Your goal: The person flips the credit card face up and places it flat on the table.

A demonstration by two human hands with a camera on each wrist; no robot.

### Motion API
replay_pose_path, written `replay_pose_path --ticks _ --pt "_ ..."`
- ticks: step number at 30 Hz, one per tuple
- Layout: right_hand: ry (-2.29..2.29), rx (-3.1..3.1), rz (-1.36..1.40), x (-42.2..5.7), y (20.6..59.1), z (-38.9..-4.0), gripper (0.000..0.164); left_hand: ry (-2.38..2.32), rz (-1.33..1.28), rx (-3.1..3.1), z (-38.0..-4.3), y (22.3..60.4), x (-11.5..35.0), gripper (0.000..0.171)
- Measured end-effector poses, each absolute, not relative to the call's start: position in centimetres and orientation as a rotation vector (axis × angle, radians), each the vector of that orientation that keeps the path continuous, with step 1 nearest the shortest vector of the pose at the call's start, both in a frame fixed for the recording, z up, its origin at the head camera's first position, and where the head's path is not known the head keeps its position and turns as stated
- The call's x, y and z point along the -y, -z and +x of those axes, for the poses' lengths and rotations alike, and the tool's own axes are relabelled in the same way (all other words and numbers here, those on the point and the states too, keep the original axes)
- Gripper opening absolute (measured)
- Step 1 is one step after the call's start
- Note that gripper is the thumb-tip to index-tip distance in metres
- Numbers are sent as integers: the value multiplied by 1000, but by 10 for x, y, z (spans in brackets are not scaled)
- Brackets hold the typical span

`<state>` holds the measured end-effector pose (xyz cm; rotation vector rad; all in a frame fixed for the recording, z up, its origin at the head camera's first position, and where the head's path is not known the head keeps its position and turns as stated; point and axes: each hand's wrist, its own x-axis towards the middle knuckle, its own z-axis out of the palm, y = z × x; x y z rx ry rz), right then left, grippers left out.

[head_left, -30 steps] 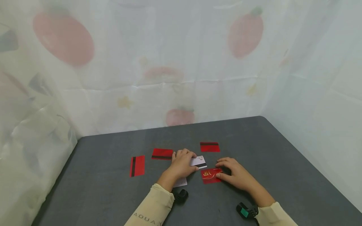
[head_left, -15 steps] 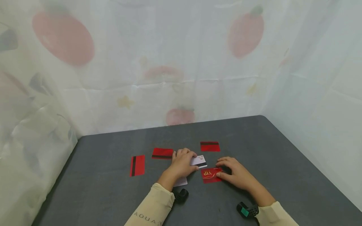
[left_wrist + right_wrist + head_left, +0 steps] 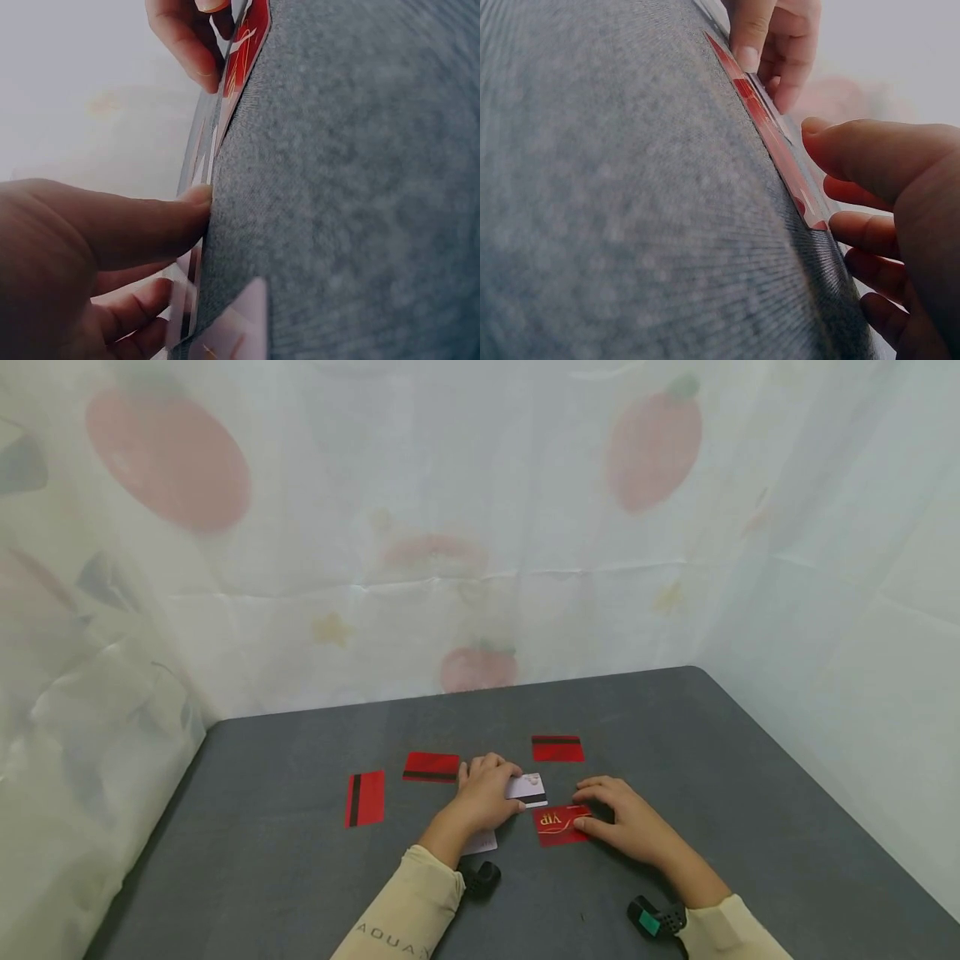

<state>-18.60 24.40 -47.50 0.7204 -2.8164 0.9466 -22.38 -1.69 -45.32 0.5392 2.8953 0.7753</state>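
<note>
My left hand [image 3: 480,795] holds a white plastic card [image 3: 528,789] with a black magnetic stripe, thumb at its near edge and fingertips at its far side. Under that wrist, a second white card [image 3: 482,843] lies partly covered; the left wrist view shows its corner [image 3: 240,326] closer to the camera. A red VIP card [image 3: 557,827] lies just right of the held card. Over its right end rests my right hand [image 3: 618,822], fingers loosely bent; in the right wrist view the thumb hovers above the red card [image 3: 776,146] and a fingertip is right at its end.
Farther back on the dark grey table [image 3: 285,877] are more red striped cards: an upright one [image 3: 365,799] at left, a sideways one [image 3: 431,767] beside my left fingers, and another [image 3: 557,748] behind the VIP card. Printed white curtains [image 3: 360,527] hang around the table.
The white card in my left hand has turned and shifted very slightly. My right hand and the other cards have stayed where they were.
</note>
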Motion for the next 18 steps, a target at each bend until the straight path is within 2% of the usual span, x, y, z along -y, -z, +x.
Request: replay_pose_path --ticks 18 --pt "-931 2798 714 -244 475 -185 37 -839 525 -2890 -223 450 16 49"
